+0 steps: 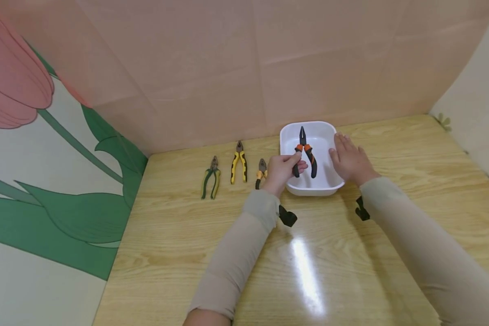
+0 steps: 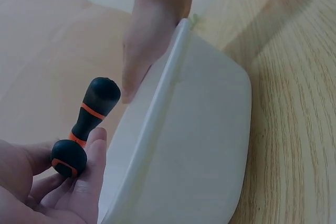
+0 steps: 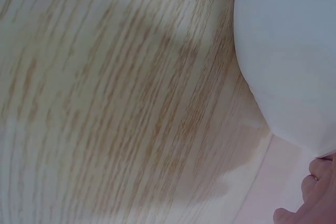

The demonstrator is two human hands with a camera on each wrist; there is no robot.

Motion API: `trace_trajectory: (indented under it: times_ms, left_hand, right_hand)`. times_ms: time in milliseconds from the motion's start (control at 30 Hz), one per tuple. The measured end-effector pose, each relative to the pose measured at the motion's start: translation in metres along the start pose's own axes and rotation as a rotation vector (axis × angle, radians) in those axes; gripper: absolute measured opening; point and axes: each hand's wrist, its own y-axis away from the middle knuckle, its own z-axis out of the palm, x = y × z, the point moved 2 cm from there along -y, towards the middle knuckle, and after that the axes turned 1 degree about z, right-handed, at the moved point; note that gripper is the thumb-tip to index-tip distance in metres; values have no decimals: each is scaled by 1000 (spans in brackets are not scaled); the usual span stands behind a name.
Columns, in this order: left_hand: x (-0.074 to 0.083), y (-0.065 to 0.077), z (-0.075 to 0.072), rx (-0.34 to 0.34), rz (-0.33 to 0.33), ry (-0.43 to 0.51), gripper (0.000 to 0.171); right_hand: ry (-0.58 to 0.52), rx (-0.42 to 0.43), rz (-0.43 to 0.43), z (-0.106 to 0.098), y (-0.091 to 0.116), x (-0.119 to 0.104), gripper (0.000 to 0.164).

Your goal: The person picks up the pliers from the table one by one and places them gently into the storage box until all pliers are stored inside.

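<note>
My left hand (image 1: 283, 171) pinches one handle of long-nose pliers (image 1: 309, 154) with black and orange grips. The pliers are above the white plastic tub (image 1: 313, 192), their nose pointing away and their handles spread. In the left wrist view, the ends of both pliers handles (image 2: 97, 100) face the camera, beside the tub wall (image 2: 194, 129). My right hand (image 1: 352, 160) holds the tub's right rim, thumb inside and fingers along the outside. Only some fingertips (image 3: 310, 182) show in the right wrist view, by the outer wall.
Left of the tub on the wooden table (image 1: 167, 235) lie green-handled pliers (image 1: 213, 179), yellow-and-black pliers (image 1: 238, 163) and orange-and-black pliers (image 1: 262, 168), the last partly behind my left hand. A pinkish covered wall (image 1: 195, 68) stands behind. Flower-patterned panels flank the table.
</note>
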Motion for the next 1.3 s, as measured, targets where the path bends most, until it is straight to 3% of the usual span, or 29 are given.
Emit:
trace_trajectory:
  times_ms: [400, 633, 967, 1200, 1300]
  left_hand:
    - [-1, -3, 17, 45, 50, -140, 32]
    - [-5, -5, 25, 32, 92, -197, 31]
    - [-10, -4, 32, 14, 111, -245, 31]
    - [-15, -6, 39, 45, 103, -343, 30]
    - [-16, -6, 41, 52, 106, -334, 30]
  right_hand:
    - [-16, 5, 3, 0, 1, 0, 68]
    - [-13, -11, 28, -1, 1, -3, 69]
    - [-13, -11, 25, -2, 2, -5, 67]
    - [-4, -13, 21, -2, 2, -3, 66]
    - [3, -10, 16, -2, 1, -3, 66]
